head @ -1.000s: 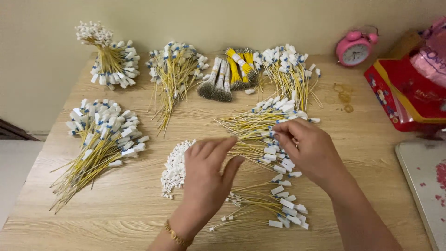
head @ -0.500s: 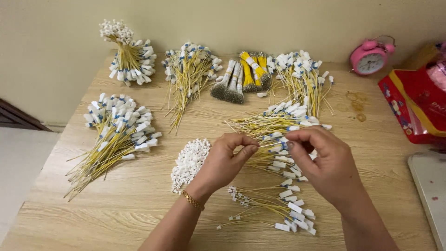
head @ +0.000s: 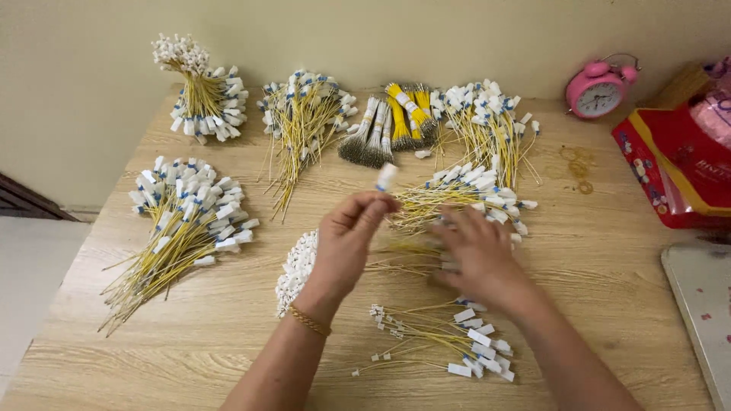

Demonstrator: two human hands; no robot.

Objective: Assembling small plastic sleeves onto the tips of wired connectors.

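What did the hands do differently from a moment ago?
The left hand lifted away from the right and now pinches one yellow wire with a white tag in its fingers. The right hand let go of the shared pinch and dropped flat, blurred, onto the middle pile of wires. The other bundles, the pink clock and the table stayed put.

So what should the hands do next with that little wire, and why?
Probably lay it down on the small pile near the table's front edge. The left hand pinches one yellow wire with its white tag raised, and that pile's wires lie the same way. The right hand is blurred over the middle heap, perhaps reaching for another.
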